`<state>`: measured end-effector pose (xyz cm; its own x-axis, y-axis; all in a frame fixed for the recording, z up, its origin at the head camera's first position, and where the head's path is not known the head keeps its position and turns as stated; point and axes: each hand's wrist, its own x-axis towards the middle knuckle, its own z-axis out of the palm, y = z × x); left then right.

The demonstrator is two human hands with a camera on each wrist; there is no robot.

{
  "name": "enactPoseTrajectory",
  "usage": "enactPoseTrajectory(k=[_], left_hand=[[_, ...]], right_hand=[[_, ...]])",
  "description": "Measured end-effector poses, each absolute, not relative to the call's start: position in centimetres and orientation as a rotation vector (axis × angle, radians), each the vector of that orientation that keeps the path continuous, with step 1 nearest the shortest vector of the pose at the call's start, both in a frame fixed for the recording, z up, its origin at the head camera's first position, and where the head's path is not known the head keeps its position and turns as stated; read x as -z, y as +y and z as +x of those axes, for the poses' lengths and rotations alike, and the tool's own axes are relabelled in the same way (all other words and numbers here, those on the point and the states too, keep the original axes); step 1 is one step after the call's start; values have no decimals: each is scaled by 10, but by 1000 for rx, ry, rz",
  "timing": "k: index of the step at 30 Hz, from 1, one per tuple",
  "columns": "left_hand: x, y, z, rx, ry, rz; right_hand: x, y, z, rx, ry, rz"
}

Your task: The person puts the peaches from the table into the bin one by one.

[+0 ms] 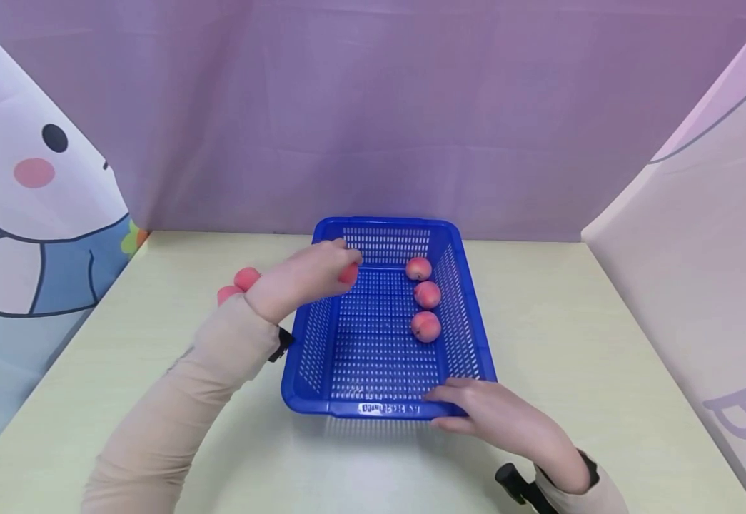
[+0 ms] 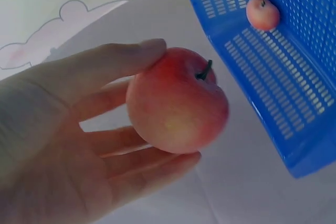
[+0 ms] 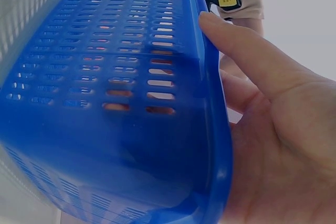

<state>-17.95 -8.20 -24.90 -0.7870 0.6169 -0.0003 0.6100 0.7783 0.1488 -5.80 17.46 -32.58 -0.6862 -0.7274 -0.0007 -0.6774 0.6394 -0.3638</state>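
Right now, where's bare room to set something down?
Bare table runs between the blue basket and the right wall. The basket's near floor, left of the three fruits, is free. Crowded: left of the basket, by two loose fruits; far left rim, by the left hand; near right rim, by the right hand.

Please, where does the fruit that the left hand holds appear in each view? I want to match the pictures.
Head: the fruit is just left of the centre, in the left hand.
Left wrist: large, at the centre, with the basket to the upper right.
Right wrist: I cannot make it out; the basket's slotted wall fills much of this picture.
Shared landmark: the blue basket, in all three.
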Motion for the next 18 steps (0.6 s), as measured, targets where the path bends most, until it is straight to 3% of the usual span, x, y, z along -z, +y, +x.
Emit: enactPoseTrajectory(k=[18], left_hand=[[254, -43, -173, -248, 2796, 1308]], right_hand=[[324, 174, -58, 502, 2707, -1151]])
